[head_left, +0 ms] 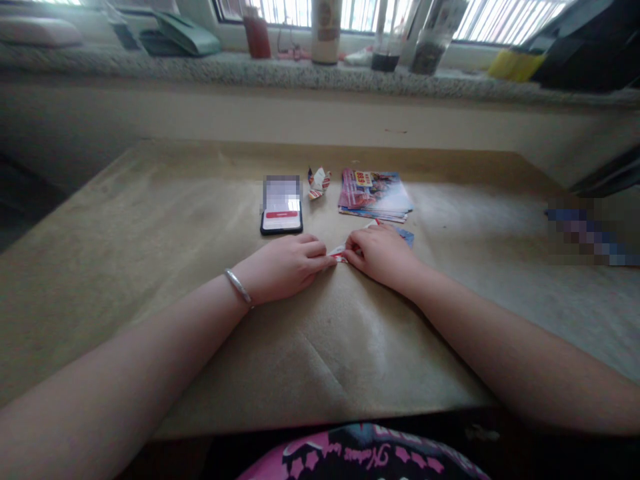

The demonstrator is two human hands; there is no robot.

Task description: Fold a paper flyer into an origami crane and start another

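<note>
My left hand [286, 265], with a silver bangle at the wrist, and my right hand [381, 253] meet at the middle of the table. Both are closed, fingers pressed down on a small folded piece of printed paper [338, 253], red and white, lying flat on the brown paper table cover [150, 267]. Most of the folded piece is hidden under my fingers; a blue corner shows past the right hand. Just beyond the hands lie a phone [281, 205] with a lit screen, a small folded paper figure [319, 182] and a stack of colourful leaflets [375, 195].
A stone window ledge [280, 72] runs along the back with bottles, a red cup, a teal pouch and a yellow item. A blurred blue object [590, 235] lies at the table's right edge. The table's near edge is at my lap.
</note>
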